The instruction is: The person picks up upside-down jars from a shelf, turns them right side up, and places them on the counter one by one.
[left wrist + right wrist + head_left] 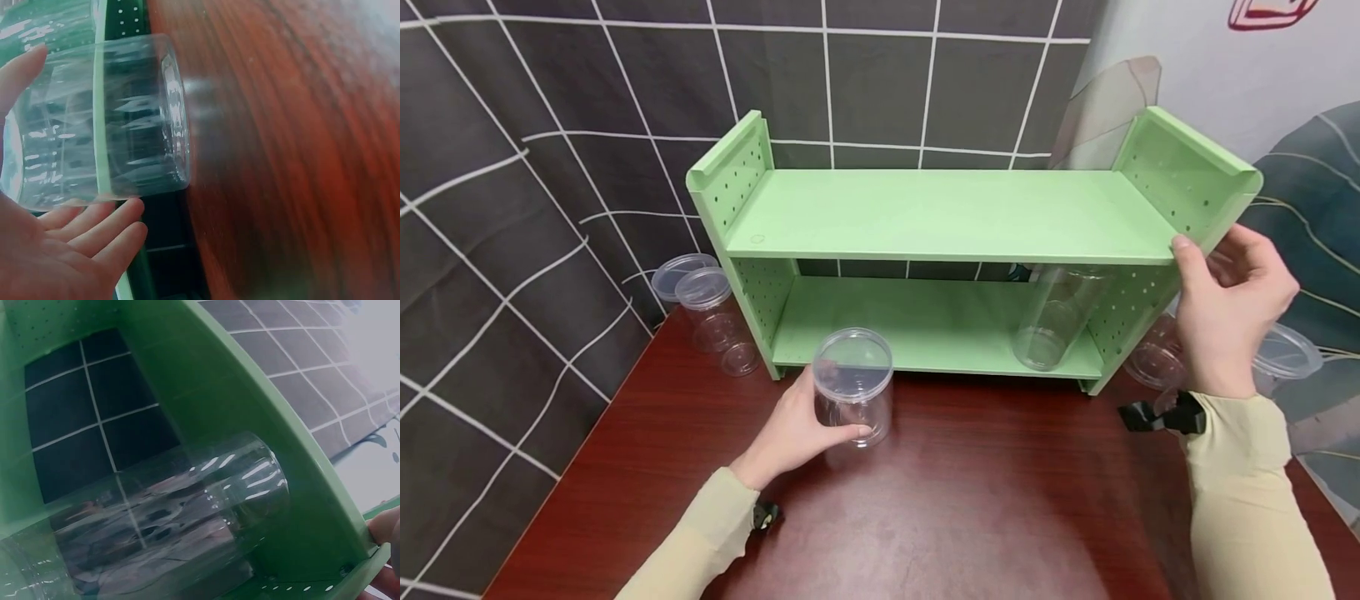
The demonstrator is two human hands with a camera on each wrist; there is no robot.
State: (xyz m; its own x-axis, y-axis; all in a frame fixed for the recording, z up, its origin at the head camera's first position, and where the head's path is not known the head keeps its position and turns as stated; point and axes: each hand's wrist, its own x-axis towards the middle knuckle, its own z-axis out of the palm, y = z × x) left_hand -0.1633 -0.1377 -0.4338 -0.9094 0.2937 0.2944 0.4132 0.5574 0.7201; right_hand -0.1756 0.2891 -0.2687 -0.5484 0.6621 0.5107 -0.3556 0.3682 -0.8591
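Note:
My left hand (790,429) holds a clear plastic jar (853,400) with a translucent lid, in front of the shelf. In the left wrist view the thumb lies on one side of the jar (134,119) and the fingers on the other; its base is right at the tabletop. My right hand (1240,304) grips the right side panel (1195,179) of a two-tier light green shelf rack (940,212), thumb at the front edge, fingers partly hidden behind. A tall clear jar (1052,321) stands upright at the right of the lower tier, also large in the right wrist view.
Lidded clear jars (703,292) stand left of the rack on the dark red wooden table (925,500). More clear containers (1288,354) stand to its right, partly behind my right arm. A grey gridded cloth (880,92) hangs behind.

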